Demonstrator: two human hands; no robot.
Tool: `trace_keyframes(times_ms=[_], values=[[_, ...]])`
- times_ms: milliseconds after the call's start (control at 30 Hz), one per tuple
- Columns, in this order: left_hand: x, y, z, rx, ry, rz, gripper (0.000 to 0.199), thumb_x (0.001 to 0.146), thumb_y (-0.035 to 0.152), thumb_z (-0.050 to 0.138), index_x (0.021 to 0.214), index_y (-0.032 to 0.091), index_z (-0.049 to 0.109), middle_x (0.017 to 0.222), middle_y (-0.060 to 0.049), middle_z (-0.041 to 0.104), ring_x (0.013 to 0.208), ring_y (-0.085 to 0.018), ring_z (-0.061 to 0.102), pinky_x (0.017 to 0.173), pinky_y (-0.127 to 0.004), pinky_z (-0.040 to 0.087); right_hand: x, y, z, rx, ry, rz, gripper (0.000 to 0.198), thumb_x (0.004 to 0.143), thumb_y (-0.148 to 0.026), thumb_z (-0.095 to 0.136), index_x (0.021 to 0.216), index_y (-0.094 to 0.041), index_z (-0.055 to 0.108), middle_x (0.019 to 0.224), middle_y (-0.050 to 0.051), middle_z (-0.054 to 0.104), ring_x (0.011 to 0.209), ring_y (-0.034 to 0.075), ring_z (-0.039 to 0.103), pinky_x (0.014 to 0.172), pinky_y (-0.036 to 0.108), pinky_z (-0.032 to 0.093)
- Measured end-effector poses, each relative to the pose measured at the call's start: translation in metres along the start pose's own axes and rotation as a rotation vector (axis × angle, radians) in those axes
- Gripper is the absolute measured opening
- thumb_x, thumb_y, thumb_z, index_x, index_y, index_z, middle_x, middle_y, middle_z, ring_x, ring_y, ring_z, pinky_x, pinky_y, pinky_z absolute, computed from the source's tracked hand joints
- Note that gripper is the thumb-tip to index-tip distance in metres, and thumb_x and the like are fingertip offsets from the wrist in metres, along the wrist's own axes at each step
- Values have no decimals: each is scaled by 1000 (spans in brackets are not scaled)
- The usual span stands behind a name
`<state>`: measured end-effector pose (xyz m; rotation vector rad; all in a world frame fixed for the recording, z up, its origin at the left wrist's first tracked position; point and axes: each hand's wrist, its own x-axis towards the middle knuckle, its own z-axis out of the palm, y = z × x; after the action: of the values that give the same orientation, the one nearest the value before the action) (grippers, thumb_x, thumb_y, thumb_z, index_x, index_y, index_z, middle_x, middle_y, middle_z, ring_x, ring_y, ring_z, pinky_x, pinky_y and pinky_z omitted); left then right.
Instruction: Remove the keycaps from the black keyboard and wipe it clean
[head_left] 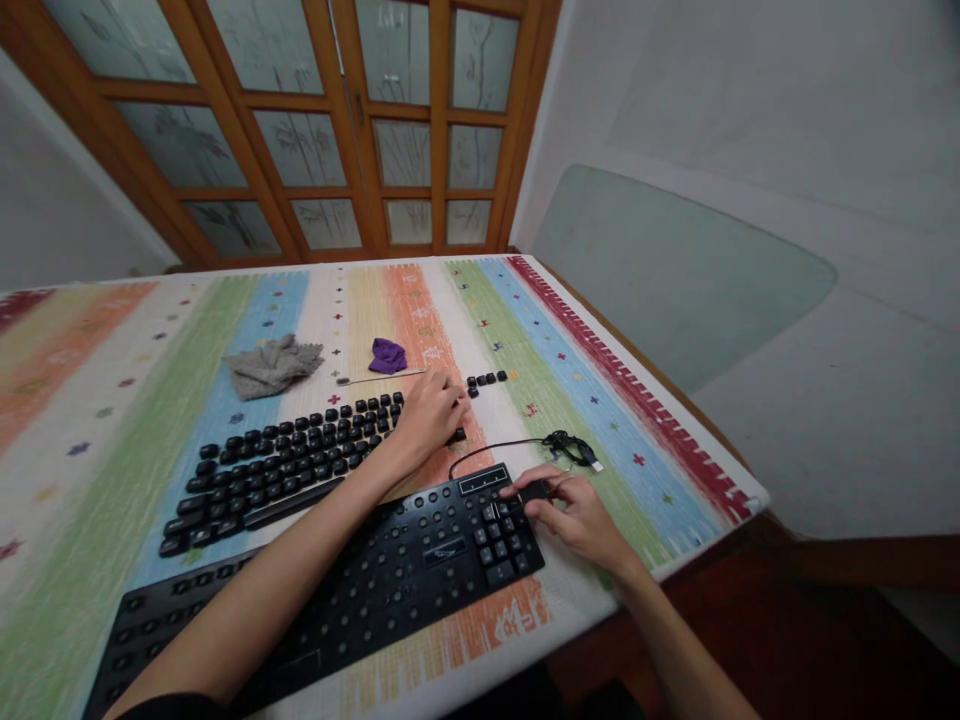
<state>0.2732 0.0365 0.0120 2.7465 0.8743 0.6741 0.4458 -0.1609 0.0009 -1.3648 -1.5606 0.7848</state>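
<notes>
A black keyboard (382, 590) lies along the near side of the table. Most of its key positions are bare, with keycaps left on the number pad (501, 545). My right hand (577, 515) is at the pad's upper right corner, thumb and fingers closed around a small black object (534, 491). My left arm crosses over the keyboard. Beyond it my left hand (431, 415) bends down among loose keycaps, fingers drawn together; what they hold is hidden. Loose black keycaps (300, 450) stand in rows behind the keyboard, and a few more keycaps (487, 379) sit right of my left hand.
Behind the keycaps lie a grey cloth (275, 367), a purple cloth (388, 356) and a thin stick (375, 379) with a dark tip. The coiled USB cable (570, 446) rests right of the keyboard. A striped tablecloth (600, 400) covers the table, whose right edge runs near the wall.
</notes>
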Motion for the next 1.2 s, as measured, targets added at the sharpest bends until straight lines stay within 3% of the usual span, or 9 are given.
trace_keyframes(times_ms=[233, 333, 433, 600, 867, 1033, 1200], values=[[-72, 31, -25, -152, -131, 57, 17, 96, 23, 56, 91, 17, 70, 88, -7, 60, 88, -22, 57, 80, -36, 49, -1, 5, 8, -21, -39, 12, 31, 91, -49, 64, 97, -20, 74, 95, 7, 77, 74, 18, 68, 64, 30, 49], [-101, 40, -22, -207, -167, 4, 13, 95, 21, 58, 99, 17, 69, 94, -7, 61, 92, -23, 58, 81, -36, 51, -1, 6, 12, -46, -16, 4, 31, 91, -49, 64, 95, -20, 74, 89, 6, 77, 63, 16, 63, 56, 28, 45], [-119, 45, -14, -215, -144, -48, 21, 96, 19, 56, 115, 16, 65, 95, -7, 61, 93, -24, 60, 83, -38, 53, 0, 1, 15, -110, -18, -24, 29, 91, -47, 64, 93, -19, 73, 86, 5, 77, 53, 13, 56, 52, 27, 41], [-124, 49, -7, -232, -92, -56, 23, 99, 20, 51, 119, 16, 61, 96, -7, 60, 92, -23, 61, 82, -39, 54, 8, -17, 16, -248, -142, -135, 29, 95, -46, 60, 97, -19, 71, 90, 4, 76, 62, 13, 62, 62, 26, 45], [-124, 50, -6, -242, -40, -38, 21, 98, 19, 50, 116, 16, 61, 94, -7, 61, 92, -23, 61, 84, -39, 55, 17, -34, 11, -561, -272, -144, 31, 99, -45, 54, 100, -16, 66, 89, 7, 75, 73, 19, 69, 70, 29, 46], [-124, 51, -6, -235, -30, -40, 23, 99, 21, 48, 117, 18, 62, 94, -7, 61, 92, -23, 61, 84, -39, 54, 19, -30, 7, -424, -260, -79, 26, 98, -42, 57, 93, -18, 67, 90, 4, 75, 62, 14, 64, 62, 25, 44], [-124, 48, -6, -273, -35, -45, 21, 99, 22, 49, 115, 18, 63, 95, -7, 62, 92, -22, 62, 86, -38, 54, 24, -25, 10, -288, -203, -88, 24, 98, -40, 58, 94, -18, 67, 88, 4, 73, 77, 16, 67, 73, 26, 48]])
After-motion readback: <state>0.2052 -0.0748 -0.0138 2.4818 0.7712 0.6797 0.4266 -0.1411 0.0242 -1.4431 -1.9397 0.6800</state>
